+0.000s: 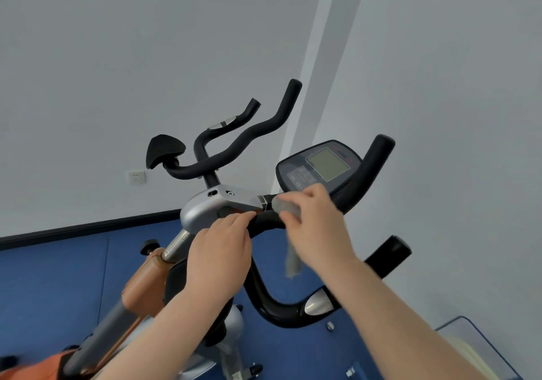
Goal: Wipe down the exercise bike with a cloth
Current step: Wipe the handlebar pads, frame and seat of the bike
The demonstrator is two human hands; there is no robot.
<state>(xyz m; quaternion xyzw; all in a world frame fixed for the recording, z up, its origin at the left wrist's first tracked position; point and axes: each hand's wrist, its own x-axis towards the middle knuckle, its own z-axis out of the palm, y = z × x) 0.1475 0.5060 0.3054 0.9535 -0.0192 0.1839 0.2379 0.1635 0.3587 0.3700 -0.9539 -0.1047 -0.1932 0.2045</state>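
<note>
Right hand (315, 227) grips grey cloth (287, 208), pressed on black handlebar (264, 221) of exercise bike (202, 209), just below console (319, 165); a cloth tail hangs down under the hand. Left hand (220, 250) lies w/ fingers fairly straight on the bar by silver stem cover, holding nothing. Blue floor (52, 285) below, grey wall (117, 71) behind.

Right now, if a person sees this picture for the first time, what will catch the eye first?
Most likely the two bare hands in the middle: the right hand presses a grey cloth against the black handlebar of the exercise bike, and the left hand rests on the bar beside the silver clamp. Just behind them sits the dark console with its pale screen, before a plain white wall.
</note>
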